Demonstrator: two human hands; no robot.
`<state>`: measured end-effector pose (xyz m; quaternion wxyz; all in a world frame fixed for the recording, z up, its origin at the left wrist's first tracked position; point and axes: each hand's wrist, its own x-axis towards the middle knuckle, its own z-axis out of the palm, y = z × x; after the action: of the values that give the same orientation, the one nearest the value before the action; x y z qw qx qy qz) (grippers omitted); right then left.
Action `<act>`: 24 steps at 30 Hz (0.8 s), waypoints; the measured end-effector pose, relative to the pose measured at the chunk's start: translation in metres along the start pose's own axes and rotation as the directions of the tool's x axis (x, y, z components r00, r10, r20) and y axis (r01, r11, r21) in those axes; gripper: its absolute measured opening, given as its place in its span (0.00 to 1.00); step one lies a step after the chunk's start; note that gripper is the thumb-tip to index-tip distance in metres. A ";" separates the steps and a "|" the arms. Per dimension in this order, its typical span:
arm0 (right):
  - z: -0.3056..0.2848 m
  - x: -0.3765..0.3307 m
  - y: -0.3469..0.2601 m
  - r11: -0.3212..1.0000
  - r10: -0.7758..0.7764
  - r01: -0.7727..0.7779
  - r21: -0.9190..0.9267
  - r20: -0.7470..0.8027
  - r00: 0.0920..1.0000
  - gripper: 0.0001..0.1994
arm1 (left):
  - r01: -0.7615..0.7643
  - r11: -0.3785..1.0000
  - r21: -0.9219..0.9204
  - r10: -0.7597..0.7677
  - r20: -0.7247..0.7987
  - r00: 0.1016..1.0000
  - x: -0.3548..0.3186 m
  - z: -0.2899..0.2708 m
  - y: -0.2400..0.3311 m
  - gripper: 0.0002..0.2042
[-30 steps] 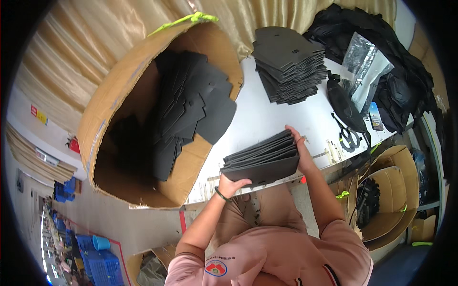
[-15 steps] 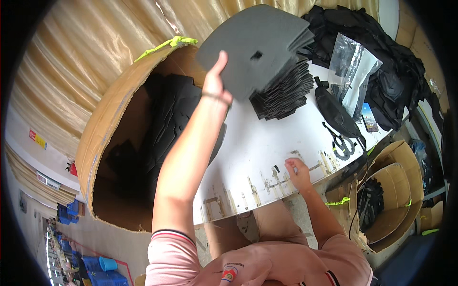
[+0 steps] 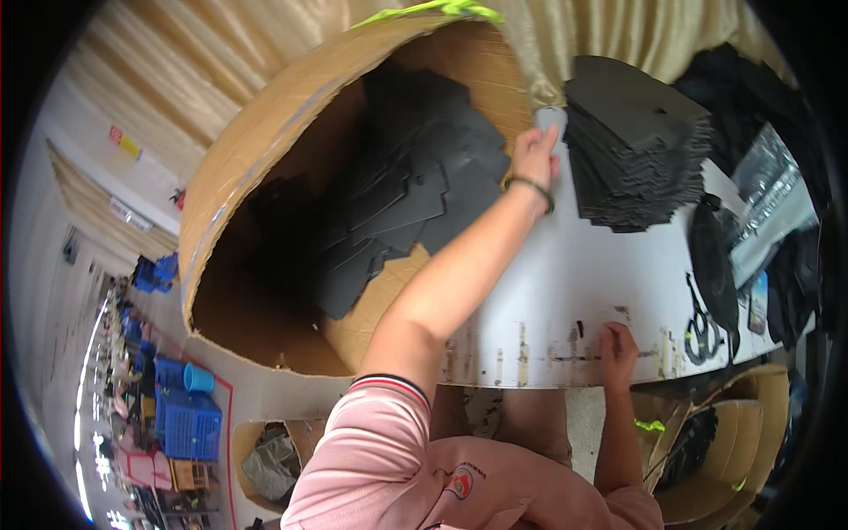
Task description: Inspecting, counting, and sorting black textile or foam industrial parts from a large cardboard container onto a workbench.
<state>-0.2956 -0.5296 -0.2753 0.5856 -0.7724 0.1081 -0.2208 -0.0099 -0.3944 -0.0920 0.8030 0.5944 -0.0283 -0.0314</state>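
My left hand [image 3: 535,163] is beside the right rim of a large cardboard box [image 3: 238,155], its fingers loosely bent and apart with nothing seen in them. To its right, a tall stack of black, flat foam-like pieces [image 3: 632,132] rests on the white table [image 3: 565,265]; the hand is not touching it. Many similar loose black pieces [image 3: 415,190] lie in the box. Low over the table's near edge, my right hand [image 3: 620,349] has its fingers curled together, with nothing visible in them.
Black-handled scissors [image 3: 702,331], a dark pouch [image 3: 714,265], a phone [image 3: 758,302] and a clear plastic bag [image 3: 770,208] lie to the right. Behind them is a dark fabric heap [image 3: 733,97]. A smaller cardboard box [image 3: 751,442] stands below the table's right end.
The black pieces my left hand held up now sit on the stack, and that hand has let go and is beside the box. The view has turned left, showing more of the box.
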 end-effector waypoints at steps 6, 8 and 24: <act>0.011 0.000 -0.012 0.997 0.059 -0.060 0.054 0.013 0.998 0.04 | 0.058 0.987 -0.150 -0.135 -0.573 0.809 -0.053 -0.245 -0.014 0.07; 0.011 0.000 -0.003 0.996 0.062 -0.065 0.067 0.047 0.997 0.04 | -0.049 0.942 -0.333 -0.235 -0.752 0.616 -0.063 -0.341 -0.010 0.16; 0.021 0.000 0.001 0.987 0.140 -0.139 -0.078 -0.001 0.990 0.05 | -0.210 0.966 -0.149 0.039 -0.720 0.693 -0.020 -0.562 0.048 0.35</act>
<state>-0.2855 -0.5125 -0.2809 0.5695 -0.7855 0.1691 -0.1732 0.0173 0.1565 -0.2104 0.8122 0.4643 0.2472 0.2524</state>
